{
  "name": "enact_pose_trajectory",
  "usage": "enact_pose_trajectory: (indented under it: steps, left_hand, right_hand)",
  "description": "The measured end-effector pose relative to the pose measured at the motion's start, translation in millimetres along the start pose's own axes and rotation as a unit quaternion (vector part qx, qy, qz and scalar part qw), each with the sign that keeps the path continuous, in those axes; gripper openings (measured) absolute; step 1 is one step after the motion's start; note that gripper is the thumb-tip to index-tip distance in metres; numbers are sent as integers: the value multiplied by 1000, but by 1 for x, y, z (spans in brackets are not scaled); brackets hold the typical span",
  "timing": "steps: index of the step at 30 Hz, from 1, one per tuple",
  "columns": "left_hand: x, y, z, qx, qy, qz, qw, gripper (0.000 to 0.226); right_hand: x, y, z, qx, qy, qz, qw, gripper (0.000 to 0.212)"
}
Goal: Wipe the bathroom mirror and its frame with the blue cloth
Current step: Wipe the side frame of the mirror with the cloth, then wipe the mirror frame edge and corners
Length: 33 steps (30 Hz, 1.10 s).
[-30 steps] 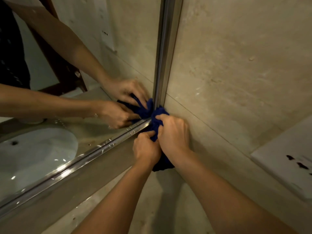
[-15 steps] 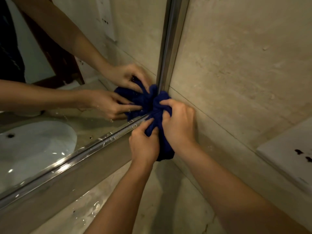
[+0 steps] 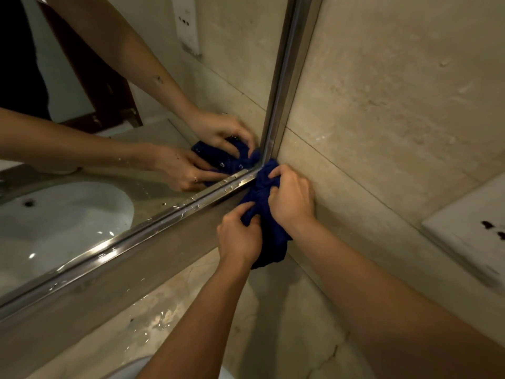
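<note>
The bunched blue cloth is pressed into the lower right corner of the mirror's metal frame, where the bottom rail meets the upright rail. My right hand grips the upper part of the cloth against the corner. My left hand pinches the cloth lower down, just under the bottom rail. The rest of the cloth hangs below my hands. The mirror glass reflects both hands and the cloth.
Water drops sit on the bottom rail and a wet patch lies on the stone counter. The tiled wall meets the frame on the right, with a white socket plate on it. A white basin shows in the reflection.
The cloth and both hands stay at the frame corner; the view has shifted slightly downward, and my left hand has slid a little lower on the cloth.
</note>
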<state>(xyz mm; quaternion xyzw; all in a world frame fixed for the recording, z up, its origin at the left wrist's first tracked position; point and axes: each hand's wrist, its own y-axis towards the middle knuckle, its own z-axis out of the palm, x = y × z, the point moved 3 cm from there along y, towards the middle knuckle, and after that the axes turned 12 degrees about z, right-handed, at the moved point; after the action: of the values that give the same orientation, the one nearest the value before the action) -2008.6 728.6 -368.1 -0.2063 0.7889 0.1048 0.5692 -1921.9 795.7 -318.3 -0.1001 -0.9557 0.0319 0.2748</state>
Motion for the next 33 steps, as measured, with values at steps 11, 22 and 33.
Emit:
enact_pose_trajectory:
  steps: [11,22,33]
  left_hand:
    - [1,-18,-50,-24,-43,-5,999,33]
    - [-11,-62,-79,60,-205,-136,967,44]
    - [1,-74,-153,-68,-218,-202,952,13]
  right_hand:
    - [-33,-18,-18,92,186,76,975,24]
    - [-30,-74,-56,163,294,229,914,41]
    - [4,-118,-7,272,254,236,898,36]
